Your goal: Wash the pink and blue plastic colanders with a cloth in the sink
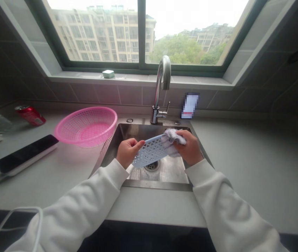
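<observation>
Over the steel sink (159, 184) I hold a light blue plastic basket (150, 152) with a pattern of holes, tilted on its side. My left hand (128, 152) grips its left end, thumb along the upper rim. My right hand (190, 147) is closed on a crumpled white-and-grey cloth (174, 135), which is wrapped over the basket's right end. The cloth hides that end of the basket. Below them the drain (152, 166) shows at the sink's bottom.
A chrome faucet (162, 84) rises behind the sink. Left of it stand a pink basket (86, 122), a red can (30, 115) lying tipped, and a black-topped device (27, 154) with a cable. A blurred phone-like object (190, 105) leans at the back wall. Soap-like block (108, 74) sits on the sill.
</observation>
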`<state>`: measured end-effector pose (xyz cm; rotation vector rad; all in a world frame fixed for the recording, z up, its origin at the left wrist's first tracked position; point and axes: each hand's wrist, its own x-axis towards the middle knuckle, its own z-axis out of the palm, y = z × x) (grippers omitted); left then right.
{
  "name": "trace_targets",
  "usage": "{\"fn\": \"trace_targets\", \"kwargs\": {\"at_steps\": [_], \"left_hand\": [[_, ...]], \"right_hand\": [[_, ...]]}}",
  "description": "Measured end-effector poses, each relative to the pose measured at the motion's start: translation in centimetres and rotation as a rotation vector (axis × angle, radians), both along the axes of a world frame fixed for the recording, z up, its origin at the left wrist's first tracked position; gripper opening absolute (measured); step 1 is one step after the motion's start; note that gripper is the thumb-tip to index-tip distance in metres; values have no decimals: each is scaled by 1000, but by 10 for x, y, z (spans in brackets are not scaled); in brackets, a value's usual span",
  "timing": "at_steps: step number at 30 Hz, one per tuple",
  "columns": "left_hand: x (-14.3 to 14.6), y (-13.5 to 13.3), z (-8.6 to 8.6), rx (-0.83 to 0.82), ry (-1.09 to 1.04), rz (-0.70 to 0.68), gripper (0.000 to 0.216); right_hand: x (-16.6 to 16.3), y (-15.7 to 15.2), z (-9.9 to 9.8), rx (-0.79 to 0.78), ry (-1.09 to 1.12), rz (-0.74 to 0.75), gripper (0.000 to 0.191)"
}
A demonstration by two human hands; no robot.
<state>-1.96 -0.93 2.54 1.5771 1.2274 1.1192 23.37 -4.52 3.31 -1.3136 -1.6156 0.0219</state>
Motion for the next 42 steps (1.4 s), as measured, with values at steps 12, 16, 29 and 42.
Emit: {"fn": "trace_targets", "kwargs": {"at_steps": [12,16,29,42], "left_hand": [[-18,16,11,-155,-206,-334,58],[-9,13,10,-188,-220,-360,45],[8,0,5,-117,-108,-222,57],[1,-3,6,-80,-83,-261,54]], "right_hand": [[30,7,-2,-36,93,-204,20],[14,2,1,-1,113,-175,22],[4,-1,4,22,20,-39,21],[11,-3,3,0,10,-56,18]]}}
